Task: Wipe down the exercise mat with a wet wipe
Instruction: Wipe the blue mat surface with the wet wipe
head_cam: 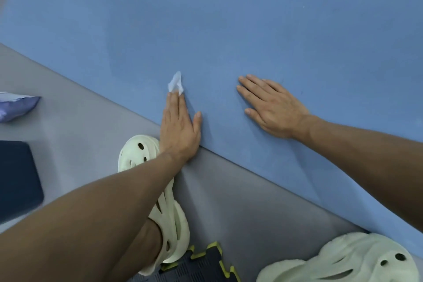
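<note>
A large blue exercise mat (229,30) fills the upper and right part of the view, its near edge running diagonally from left to lower right. My left hand (179,126) lies flat on the mat near that edge, fingers straight, pressing a small white wet wipe (175,82) under its fingertips; part of the wipe sticks out beyond them. My right hand (272,105) rests flat on the mat to the right, fingers spread and holding nothing.
Grey floor (91,126) lies below the mat edge. My feet in pale green perforated clogs (151,190) (343,261) stand on it. A purple wipes pack (16,106) and a dark blue block (18,181) sit at the left. A black-and-yellow puzzle tile (201,265) shows at the bottom.
</note>
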Tool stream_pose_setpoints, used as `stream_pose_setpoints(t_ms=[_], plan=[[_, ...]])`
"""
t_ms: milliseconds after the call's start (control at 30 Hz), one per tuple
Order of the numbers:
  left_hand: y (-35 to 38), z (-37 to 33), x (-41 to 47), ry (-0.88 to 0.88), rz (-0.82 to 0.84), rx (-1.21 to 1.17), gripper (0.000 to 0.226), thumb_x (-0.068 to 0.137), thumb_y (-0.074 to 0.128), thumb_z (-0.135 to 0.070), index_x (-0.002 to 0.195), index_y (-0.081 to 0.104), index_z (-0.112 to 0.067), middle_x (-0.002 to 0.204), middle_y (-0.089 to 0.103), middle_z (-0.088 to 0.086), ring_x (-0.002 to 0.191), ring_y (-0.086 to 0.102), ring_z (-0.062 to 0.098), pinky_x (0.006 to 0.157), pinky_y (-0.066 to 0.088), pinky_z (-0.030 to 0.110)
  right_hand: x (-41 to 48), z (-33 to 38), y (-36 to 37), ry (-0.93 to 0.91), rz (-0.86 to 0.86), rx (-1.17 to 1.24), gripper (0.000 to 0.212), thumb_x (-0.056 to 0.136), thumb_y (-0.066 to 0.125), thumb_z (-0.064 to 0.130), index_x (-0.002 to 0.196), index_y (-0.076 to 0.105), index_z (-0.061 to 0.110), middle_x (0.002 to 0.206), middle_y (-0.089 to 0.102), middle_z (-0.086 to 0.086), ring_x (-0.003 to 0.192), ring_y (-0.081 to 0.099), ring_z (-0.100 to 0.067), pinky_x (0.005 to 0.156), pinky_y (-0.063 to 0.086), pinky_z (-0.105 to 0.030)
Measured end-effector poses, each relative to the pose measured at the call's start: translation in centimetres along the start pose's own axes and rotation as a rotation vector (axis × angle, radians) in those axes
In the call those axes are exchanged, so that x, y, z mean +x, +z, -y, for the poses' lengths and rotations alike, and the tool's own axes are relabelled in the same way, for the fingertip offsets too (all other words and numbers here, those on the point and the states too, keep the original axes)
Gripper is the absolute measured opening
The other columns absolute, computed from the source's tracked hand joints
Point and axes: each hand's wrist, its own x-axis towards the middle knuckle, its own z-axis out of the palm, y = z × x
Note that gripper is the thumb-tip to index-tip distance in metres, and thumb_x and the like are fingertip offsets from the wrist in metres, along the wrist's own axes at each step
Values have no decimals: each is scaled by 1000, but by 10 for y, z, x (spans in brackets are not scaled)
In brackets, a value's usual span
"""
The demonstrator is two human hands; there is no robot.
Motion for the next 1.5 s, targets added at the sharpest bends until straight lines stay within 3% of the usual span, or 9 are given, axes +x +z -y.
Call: stream_pose_setpoints(t_ms=[300, 467, 633, 800, 900, 1000, 1167, 1400, 1500], plan=[[32, -43, -75, 836, 274, 196, 76, 106, 42, -50, 161, 20, -2, 171, 10, 12, 159, 1, 25, 128, 14, 45, 2, 0, 0, -2, -32, -16, 59, 109, 31, 40, 161, 27, 11, 171, 17, -5, 158, 14, -20, 127, 14, -39], [43, -51, -81, 869, 237, 278, 75, 107, 36, -52, 162, 17, -5, 172, 8, 9, 159, 0, 21, 129, 7, 40, 9, 4, -3, 0, -29, -7, 63, 107, 22, 43, 161, 28, 11, 170, 18, -5, 158, 15, -19, 127, 15, -38], [16, -24, -31, 673, 151, 162, 65, 105, 44, -40, 158, 31, -4, 167, 28, 10, 156, 23, 23, 126, 22, 45, 15, 6, 0, -2, -28, -5, 61, 109, 24, 42, 161, 27, 12, 171, 18, -5, 158, 14, -20, 127, 15, -39], [-20, 11, 35, 109, -33, 102, 60, 108, 44, -23, 159, 24, 0, 165, 27, 20, 152, 26, 38, 123, 21, 50, 20, 5, 4, 29, -9, -21, 62, 108, 28, 42, 163, 22, 14, 172, 13, -2, 159, 9, -20, 128, 11, -39], [-42, 45, 67, -222, -91, 100, 61, 108, 38, -29, 160, 20, -2, 167, 21, 15, 154, 18, 32, 124, 15, 47, 18, 4, 6, 59, -23, -37, 61, 109, 28, 42, 163, 21, 16, 172, 13, -2, 159, 11, -20, 128, 11, -41], [-49, 66, 73, -345, -85, 97, 62, 108, 35, -31, 161, 16, -4, 170, 13, 13, 157, 12, 29, 126, 10, 45, 15, 5, 8, 96, -33, -45, 61, 109, 25, 44, 164, 20, 16, 172, 12, -2, 159, 10, -21, 128, 11, -42], [-36, 45, 56, 43, -100, 79, 53, 108, 38, -22, 156, 31, 1, 159, 33, 22, 139, 40, 40, 119, 28, 44, 16, 6, 8, 108, -22, -49, 65, 106, 19, 47, 164, 18, 17, 172, 10, -2, 159, 8, -20, 128, 10, -43], [19, -40, -23, 558, 105, 87, 70, 104, 43, -42, 158, 30, 0, 168, 23, 15, 158, 14, 27, 128, 14, 46, 17, 6, 6, 98, -49, -50, 65, 105, 21, 45, 162, 26, 14, 171, 17, -5, 158, 15, -22, 127, 16, -43], [36, -55, -47, 633, 128, 123, 71, 104, 40, -46, 160, 27, -3, 170, 20, 10, 159, 8, 22, 128, 13, 46, 17, 6, 6, 89, -59, -39, 63, 106, 21, 43, 161, 29, 13, 170, 20, -5, 157, 17, -22, 126, 18, -43]])
